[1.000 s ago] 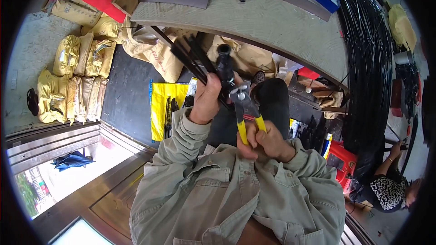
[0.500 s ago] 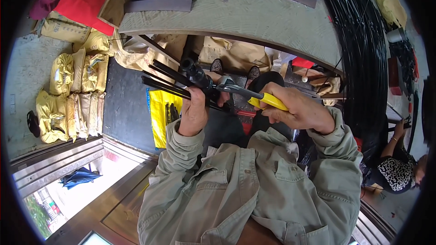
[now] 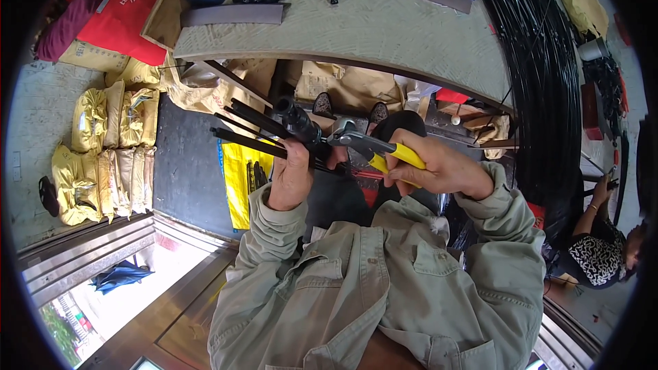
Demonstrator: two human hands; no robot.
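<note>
Clasping black tubular fitting and black rods in left hand before olive shirt, apparently for steadiness; grasping yellow-handled pliers in right hand, with handles parted, head beside fitting, contact unclear, likely angled for access, near side of workbench

- My head-worn fisheye view looks steeply down, upright, bending straight edges toward its dark round border.
- It sits fairly near my bare left hand and bare right hand, mid-picture.
- The long, grey-topped worktable arcs across its upper part.
</note>
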